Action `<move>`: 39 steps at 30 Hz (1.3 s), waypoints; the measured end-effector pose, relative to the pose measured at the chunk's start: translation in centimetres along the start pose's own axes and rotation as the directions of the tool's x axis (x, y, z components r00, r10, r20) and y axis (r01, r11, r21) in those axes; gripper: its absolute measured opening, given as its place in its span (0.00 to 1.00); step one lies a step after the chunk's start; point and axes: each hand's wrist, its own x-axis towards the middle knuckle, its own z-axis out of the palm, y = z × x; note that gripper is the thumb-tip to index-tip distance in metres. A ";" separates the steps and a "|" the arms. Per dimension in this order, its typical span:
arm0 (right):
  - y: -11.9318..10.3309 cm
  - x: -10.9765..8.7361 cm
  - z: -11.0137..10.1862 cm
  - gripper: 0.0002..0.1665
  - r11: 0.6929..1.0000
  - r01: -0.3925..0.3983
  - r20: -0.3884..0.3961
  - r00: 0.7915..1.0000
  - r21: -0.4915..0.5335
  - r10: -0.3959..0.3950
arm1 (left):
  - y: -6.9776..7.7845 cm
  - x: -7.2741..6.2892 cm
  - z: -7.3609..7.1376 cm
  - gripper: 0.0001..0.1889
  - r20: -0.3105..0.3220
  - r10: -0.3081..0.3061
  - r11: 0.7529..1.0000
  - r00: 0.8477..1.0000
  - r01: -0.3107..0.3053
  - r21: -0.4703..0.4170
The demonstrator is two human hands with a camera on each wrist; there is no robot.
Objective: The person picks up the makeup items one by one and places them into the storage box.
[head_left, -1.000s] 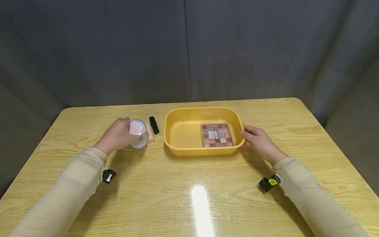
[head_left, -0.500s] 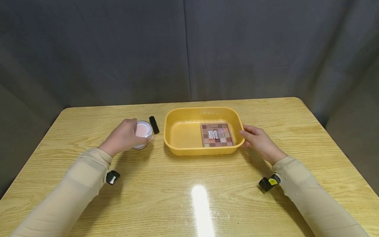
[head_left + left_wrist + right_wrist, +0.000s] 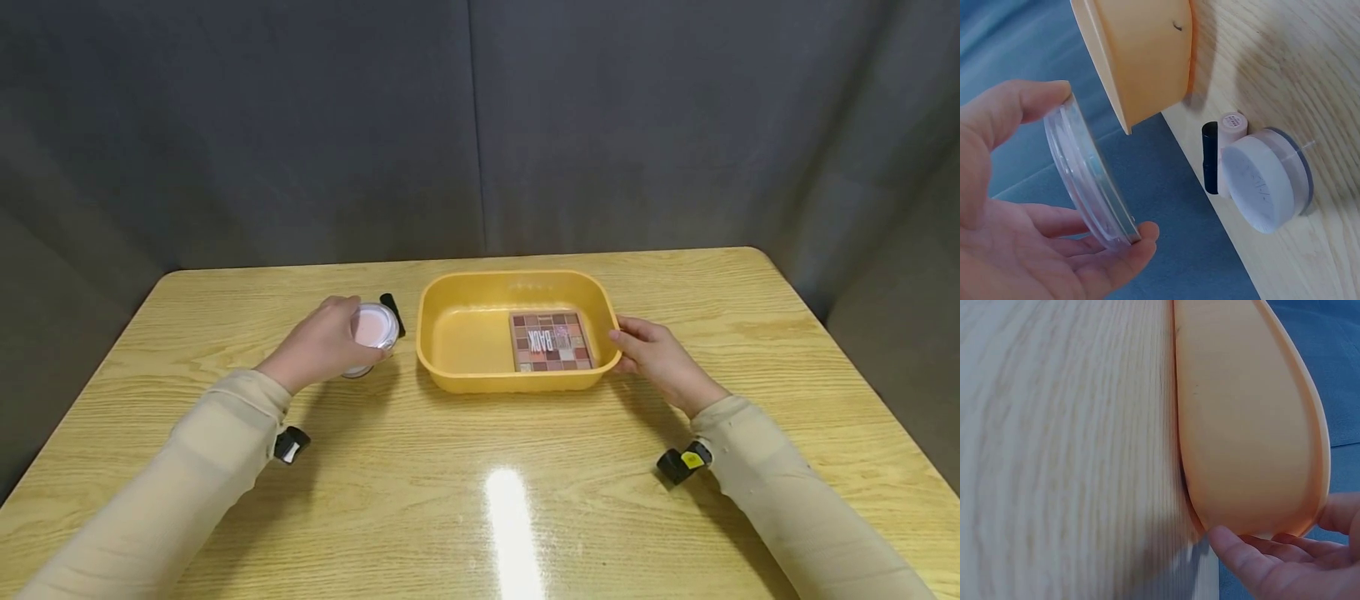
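My left hand point(image 3: 318, 346) holds a round, flat compact point(image 3: 1094, 175) with a clear rim and a pinkish face, between thumb and fingertips, raised above the table. Below it in the left wrist view stands a round powder jar point(image 3: 1260, 184) with a white lid; only its edge shows in the head view. A pale pink tube point(image 3: 1233, 128) and a black tube point(image 3: 1210, 156) are beside the jar. At the right end of a yellow basin point(image 3: 461, 385), my right hand point(image 3: 663, 358) grips the wall, thumb on the rim. An eyeshadow palette point(image 3: 551, 342) lies inside, on the right.
The wooden table point(image 3: 420, 492) has its back edge near a dark grey curtain point(image 3: 315, 142). The basin stands just right of the tubes, its wall rising between them and the palette.
My left hand has moved right with the compact, which now covers the pink tube and part of the black one in the head view. The right hand and basin have stayed in place.
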 end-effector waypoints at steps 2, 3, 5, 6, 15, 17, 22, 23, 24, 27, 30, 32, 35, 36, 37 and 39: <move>0.0 0.0 0.0 0.32 1.000 0.000 0.002 1.000 0.001 0.000 | 0.1 0.0 0.0 0.40 0.006 -0.005 1.000 1.000 0.005 0.003; 0.1 0.0 0.0 0.32 1.000 0.000 0.004 1.000 0.003 0.000 | 0.2 0.0 0.0 0.40 0.010 -0.008 1.000 1.000 0.008 0.004; 0.1 0.0 0.0 0.32 1.000 0.004 0.005 1.000 0.006 -0.004 | 0.2 0.1 0.0 0.41 0.015 -0.011 1.000 1.000 0.011 0.004; 0.1 0.0 0.0 0.32 1.000 0.008 0.005 1.000 0.008 -0.008 | 0.3 0.1 0.0 0.41 0.019 -0.013 1.000 1.000 0.013 0.002; 0.0 0.0 0.0 0.32 1.000 -0.001 0.003 1.000 -0.005 0.001 | 0.8 0.5 0.1 0.36 0.013 0.026 1.000 1.000 -0.026 0.002; 0.0 0.0 0.0 0.32 1.000 0.002 0.005 1.000 -0.001 -0.002 | 0.9 0.7 0.1 0.32 0.010 0.046 0.999 0.999 -0.046 -0.003; 0.1 -0.1 0.0 0.31 1.000 0.008 0.003 1.000 0.001 -0.008 | 1.3 1.1 0.2 0.32 0.011 0.075 0.997 0.997 -0.075 0.009; 0.1 -0.1 0.0 0.31 1.000 0.006 0.001 1.000 -0.001 -0.006 | 1.4 1.2 0.2 0.33 0.011 0.082 0.997 0.997 -0.082 0.013; 0.1 -0.1 0.0 0.32 1.000 0.005 0.001 1.000 -0.003 -0.005 | 1.5 1.3 0.2 0.33 0.013 0.085 0.996 0.996 -0.086 0.016; 0.1 0.0 0.0 0.32 1.000 0.003 0.002 1.000 -0.001 -0.003 | 1.6 1.6 0.3 0.30 0.016 0.104 0.994 0.994 -0.104 0.017; 0.1 0.0 0.0 0.32 1.000 0.004 0.002 1.000 0.002 -0.004 | 1.8 1.9 0.3 0.26 0.022 0.123 0.992 0.992 -0.123 0.016; 0.1 0.0 0.0 0.32 1.000 0.002 0.000 1.000 0.002 -0.002 | 1.9 2.2 0.3 0.24 0.029 0.133 0.991 0.991 -0.133 0.018; 0.1 0.0 0.0 0.32 1.000 -0.003 -0.002 1.000 -0.005 0.003 | 2.0 2.5 0.4 0.24 0.042 0.143 0.990 0.989 -0.144 0.013; 0.1 0.0 0.0 0.32 1.000 -0.004 -0.002 1.000 -0.007 0.004 | 2.1 2.6 0.5 0.24 0.044 0.146 0.989 0.988 -0.147 0.011; 0.1 0.0 0.0 0.32 1.000 -0.005 0.000 1.000 -0.006 0.005 | 2.1 2.7 0.6 0.25 0.044 0.147 0.989 0.988 -0.147 0.009; 0.1 0.0 0.1 0.32 1.000 -0.006 0.002 1.000 -0.007 0.006 | 2.2 2.9 0.7 0.25 0.053 0.143 0.990 0.988 -0.142 -0.013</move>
